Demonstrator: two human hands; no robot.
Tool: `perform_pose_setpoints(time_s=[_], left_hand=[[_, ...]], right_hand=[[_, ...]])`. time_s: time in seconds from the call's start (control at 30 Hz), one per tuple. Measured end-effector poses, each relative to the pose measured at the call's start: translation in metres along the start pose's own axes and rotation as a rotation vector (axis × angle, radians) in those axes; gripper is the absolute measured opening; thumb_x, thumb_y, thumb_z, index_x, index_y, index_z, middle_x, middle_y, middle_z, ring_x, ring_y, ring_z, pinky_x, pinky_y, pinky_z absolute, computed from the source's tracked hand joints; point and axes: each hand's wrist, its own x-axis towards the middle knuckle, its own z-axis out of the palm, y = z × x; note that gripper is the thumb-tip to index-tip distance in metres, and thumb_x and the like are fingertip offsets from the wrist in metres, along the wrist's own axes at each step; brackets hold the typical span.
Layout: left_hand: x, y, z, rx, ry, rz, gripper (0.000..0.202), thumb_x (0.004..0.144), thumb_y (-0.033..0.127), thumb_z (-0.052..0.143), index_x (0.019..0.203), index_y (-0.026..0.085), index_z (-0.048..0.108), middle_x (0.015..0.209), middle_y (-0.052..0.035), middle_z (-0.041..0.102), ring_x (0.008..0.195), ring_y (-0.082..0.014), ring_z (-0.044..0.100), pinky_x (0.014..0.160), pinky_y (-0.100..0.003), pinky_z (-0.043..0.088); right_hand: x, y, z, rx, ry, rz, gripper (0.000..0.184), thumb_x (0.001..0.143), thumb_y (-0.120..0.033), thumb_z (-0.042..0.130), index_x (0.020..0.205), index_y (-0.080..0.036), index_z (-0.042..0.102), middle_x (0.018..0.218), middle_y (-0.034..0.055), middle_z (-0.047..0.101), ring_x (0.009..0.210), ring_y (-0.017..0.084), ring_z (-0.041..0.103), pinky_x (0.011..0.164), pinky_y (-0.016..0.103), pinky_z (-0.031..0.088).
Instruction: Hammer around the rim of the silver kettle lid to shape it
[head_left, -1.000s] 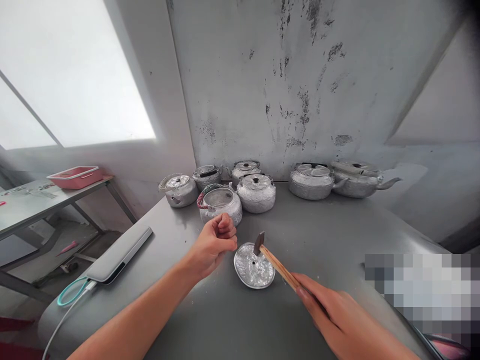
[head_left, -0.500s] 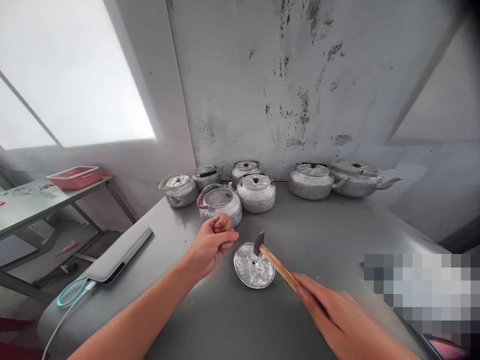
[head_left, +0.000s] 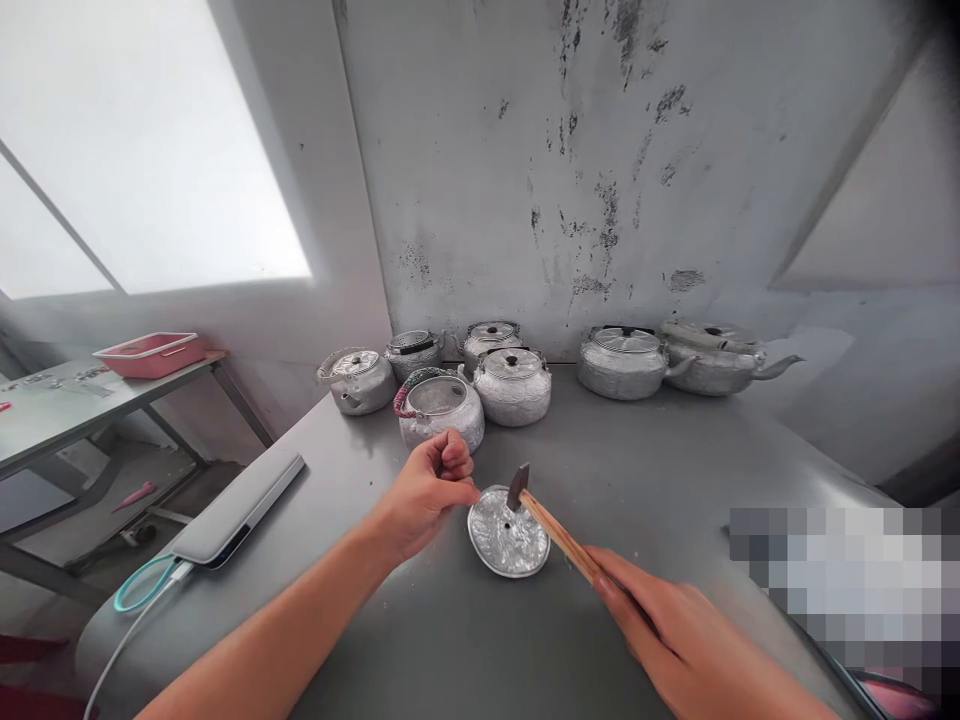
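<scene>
A dented silver kettle lid (head_left: 504, 548), with a small dark hole in its middle, lies on the grey table. My right hand (head_left: 667, 625) grips a hammer (head_left: 559, 532) by its wooden handle, and the dark metal head is over the lid's upper part; I cannot tell whether it touches. Just left of the lid is my left hand (head_left: 431, 490), fingers curled and thumb tip close to the rim. Whatever those fingers may hold is hidden. Behind this hand sits a lidless kettle (head_left: 442, 415) with a red-and-dark wrapped handle.
Several silver kettles (head_left: 514, 388) line the back of the table (head_left: 420, 650) near a stained wall. A grey power bank (head_left: 244, 508) with a white cable lies on the left. Farther left, a pink basket (head_left: 154, 355) rests on another table. A blurred-out patch covers the right edge.
My left hand has turned slightly, its thumb dropping a little towards the lid's rim. The hammer, my right hand and the lid look unmoved.
</scene>
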Motion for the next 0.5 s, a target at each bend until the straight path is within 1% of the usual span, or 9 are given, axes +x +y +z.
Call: perform_pose_setpoints(time_s=[0.07,0.17,0.27,0.4,0.5], left_hand=[[0.0001,0.0004,0.0000,-0.021,-0.017,-0.005,0.050,0.056,-0.010,0.064,0.072,0.021,0.029,0.074,0.0063,0.026,0.061,-0.0068,0.019,0.052,-0.021,0.017],[-0.0003,0.0007,-0.0005,-0.046,-0.034,-0.005,0.051,0.054,-0.010,0.064,0.073,0.021,0.028,0.076,0.0058,0.028,0.061,-0.0062,0.021,0.051,-0.021,0.015],[-0.0011,0.0008,-0.0004,-0.064,-0.032,0.009,0.051,0.053,-0.009,0.065,0.073,0.021,0.029,0.076,0.0057,0.029,0.063,-0.0062,0.024,0.052,-0.021,0.018],[-0.0010,0.0005,0.0006,-0.044,-0.009,0.005,0.050,0.056,-0.006,0.067,0.072,0.021,0.028,0.074,0.0064,0.027,0.062,-0.0062,0.025,0.053,-0.021,0.021],[0.0000,0.0003,0.0013,0.004,0.014,-0.007,0.049,0.060,-0.002,0.069,0.071,0.021,0.027,0.072,0.0070,0.026,0.059,-0.0059,0.023,0.051,-0.021,0.019]], right_hand=[[0.0000,0.0009,0.0005,-0.007,0.001,0.012,0.039,0.101,-0.046,0.035,0.095,-0.034,0.072,0.070,0.0007,0.075,0.074,0.029,0.074,0.074,0.037,0.056],[-0.0001,0.0014,0.0011,-0.026,-0.011,0.032,0.039,0.102,-0.046,0.035,0.097,-0.035,0.071,0.074,0.0011,0.076,0.086,0.030,0.075,0.072,0.035,0.055],[-0.0002,0.0006,0.0012,-0.032,-0.045,0.040,0.040,0.103,-0.048,0.031,0.098,-0.034,0.068,0.080,0.0016,0.075,0.097,0.030,0.074,0.069,0.033,0.054],[0.0002,0.0004,0.0014,-0.044,-0.072,0.049,0.042,0.104,-0.049,0.027,0.097,-0.034,0.066,0.084,0.0024,0.074,0.113,0.032,0.069,0.066,0.033,0.052],[0.0006,0.0010,0.0010,-0.044,-0.074,0.049,0.040,0.104,-0.049,0.028,0.103,-0.035,0.065,0.085,0.0024,0.075,0.113,0.032,0.068,0.065,0.034,0.052]])
